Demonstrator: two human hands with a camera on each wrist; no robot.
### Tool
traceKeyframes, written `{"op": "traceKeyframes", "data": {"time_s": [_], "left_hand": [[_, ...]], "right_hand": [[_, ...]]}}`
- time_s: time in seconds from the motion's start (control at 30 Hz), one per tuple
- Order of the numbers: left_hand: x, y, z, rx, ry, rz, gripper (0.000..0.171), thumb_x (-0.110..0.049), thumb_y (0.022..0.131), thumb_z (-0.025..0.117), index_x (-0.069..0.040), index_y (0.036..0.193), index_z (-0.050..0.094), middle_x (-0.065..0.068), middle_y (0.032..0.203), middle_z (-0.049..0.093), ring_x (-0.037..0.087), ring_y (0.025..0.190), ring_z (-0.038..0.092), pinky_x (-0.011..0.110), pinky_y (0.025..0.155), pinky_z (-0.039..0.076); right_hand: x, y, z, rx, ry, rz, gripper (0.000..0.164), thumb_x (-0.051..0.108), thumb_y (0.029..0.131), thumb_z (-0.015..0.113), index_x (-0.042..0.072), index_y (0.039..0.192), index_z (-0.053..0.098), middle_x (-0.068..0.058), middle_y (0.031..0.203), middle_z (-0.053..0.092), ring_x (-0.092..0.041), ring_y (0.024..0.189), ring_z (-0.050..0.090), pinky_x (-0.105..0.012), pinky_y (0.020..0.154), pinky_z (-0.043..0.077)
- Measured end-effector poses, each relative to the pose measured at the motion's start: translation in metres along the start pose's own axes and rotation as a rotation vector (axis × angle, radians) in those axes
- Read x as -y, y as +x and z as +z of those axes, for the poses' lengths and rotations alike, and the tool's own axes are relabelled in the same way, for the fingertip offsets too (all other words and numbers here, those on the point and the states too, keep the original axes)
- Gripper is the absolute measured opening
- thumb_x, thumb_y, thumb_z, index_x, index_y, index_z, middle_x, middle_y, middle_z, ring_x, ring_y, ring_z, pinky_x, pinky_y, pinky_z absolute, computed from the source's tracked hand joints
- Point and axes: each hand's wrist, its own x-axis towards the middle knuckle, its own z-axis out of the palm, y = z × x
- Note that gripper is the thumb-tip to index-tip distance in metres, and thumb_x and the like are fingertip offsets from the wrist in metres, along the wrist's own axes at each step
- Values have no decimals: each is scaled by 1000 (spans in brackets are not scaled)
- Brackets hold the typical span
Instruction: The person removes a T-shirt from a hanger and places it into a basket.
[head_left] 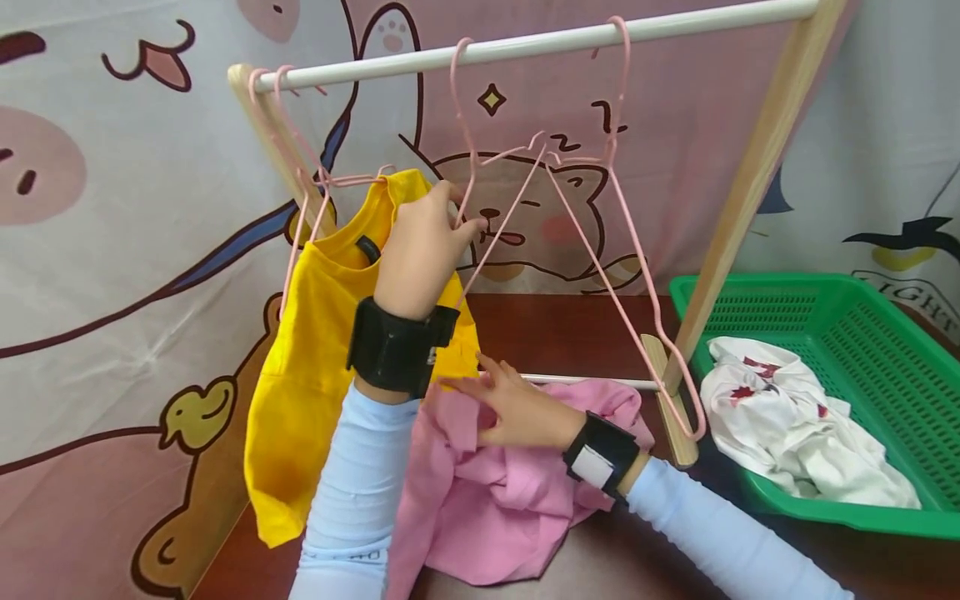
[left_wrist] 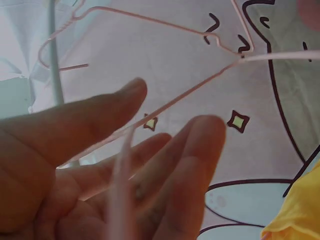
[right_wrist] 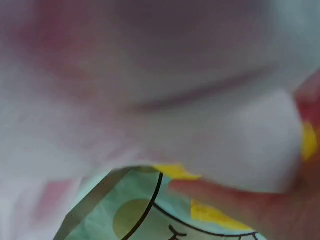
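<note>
Garments and hangers at a small drying rack (head_left: 752, 192) standing on a brown bench (head_left: 585, 333), whose back edge meets a printed curtain (head_left: 90, 283). A yellow shirt (head_left: 288, 367) hangs over the bench's left part, supported from within by a pink hanger that, as far as can be judged, keeps its neckline spread. The hooks sit over the white rail (head_left: 540, 47), so the hangers bear their load from above and hang free. The left hand (head_left: 427, 242) is loosely spread around the middle hanger (left_wrist: 175, 101), whose wire passes between thumb and fingers without a closed grasp; this placing appears suited to steadying or taking it. The right hand (head_left: 525, 408) is at a raised fold of the pink garment (head_left: 502, 533), which lies crumpled on the bench, in front of the rack and toward the near side; whether the fingers pinch the cloth cannot be told, the right wrist view being blurred. A bare hanger (head_left: 636, 242) hangs beside the right post. Container: toward the bench's right side, a green perforated basket (head_left: 885, 333) holds a bunched white garment with red marks (head_left: 795, 417), lying against its left and near walls.
</note>
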Motion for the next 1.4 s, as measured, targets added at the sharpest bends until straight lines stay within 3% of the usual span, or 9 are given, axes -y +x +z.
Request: {"op": "traceKeyframes", "data": {"time_s": [0.1,0.3,0.43,0.6,0.8,0.9,1.0,1.1,1.4], "left_hand": [[1,-6,-4,8,-5,5,41,-34,89,61,-10,121,54,9,84,64,22,65,59,26,57,49],[7,-13,-10,10,0,-7,41,-38,89,60,-11,120,55,7,74,58,19,57,52,23,50,40],[12,-13,-11,9,4,2,42,-40,89,59,-10,117,56,7,69,54,19,53,49,23,48,37],[18,-11,-10,17,-20,-6,42,-42,90,56,-9,116,58,11,85,65,22,66,59,27,55,45],[20,-10,-10,5,-39,-13,46,-42,89,58,-8,119,57,13,99,69,26,83,65,35,70,53],[21,-11,-10,6,-50,-15,45,-41,90,57,-7,120,57,14,100,69,26,84,65,36,71,53],[23,-14,-10,12,-50,-17,44,-40,90,57,-7,119,57,14,96,68,25,78,63,32,65,50],[24,-17,-9,14,-50,-14,44,-39,90,58,-7,120,56,13,92,68,25,72,61,29,58,46],[23,-23,-17,-41,-76,8,49,-36,90,59,-4,126,51,17,115,64,30,93,64,39,76,54]], "right_hand": [[-1,-7,9,141,-29,-15,80,44,71,72,37,141,36,-16,156,11,-52,137,14,-73,98,25],[1,-13,28,222,-73,7,90,45,63,79,38,142,35,-20,154,13,-57,129,28,-71,86,39],[5,-14,38,166,-87,-1,95,37,60,82,35,142,34,-22,149,23,-54,119,43,-64,80,47],[8,-18,45,86,-139,-35,87,33,61,83,29,137,40,-20,139,36,-42,109,54,-52,74,54],[5,-23,49,-90,-246,-128,64,23,68,80,18,124,50,-11,118,47,-25,99,55,-38,82,53],[2,-27,48,-165,-191,-156,44,16,79,71,17,120,56,-5,110,54,-17,98,54,-28,84,51],[0,-35,39,-163,-70,-148,33,18,87,63,23,119,58,4,110,60,-12,102,52,-23,88,49],[1,-46,23,-159,-12,-103,35,23,87,63,24,122,58,7,115,63,-15,110,51,-31,96,46],[8,-77,-50,-349,-87,64,27,12,80,70,11,106,63,-14,115,56,-30,105,55,-44,85,53]]}}
